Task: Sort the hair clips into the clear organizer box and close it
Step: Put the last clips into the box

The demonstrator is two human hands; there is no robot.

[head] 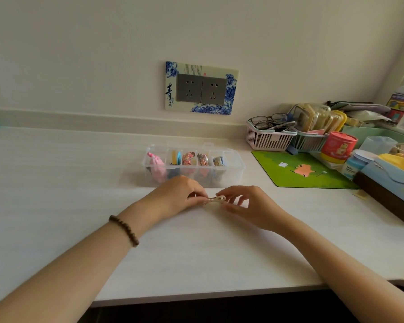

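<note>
Just in front of the clear organizer box, which stands open on the desk, the left hand and right hand each keep a narrow grip on one end of a small cream hair clip, probably to steady it for its compartment.

A clear, glossy plastic organizer box sat on a smooth, matt white desk; nearby lay a matt green mat, a slatted pink plastic basket and a wooden bead bracelet.
</note>
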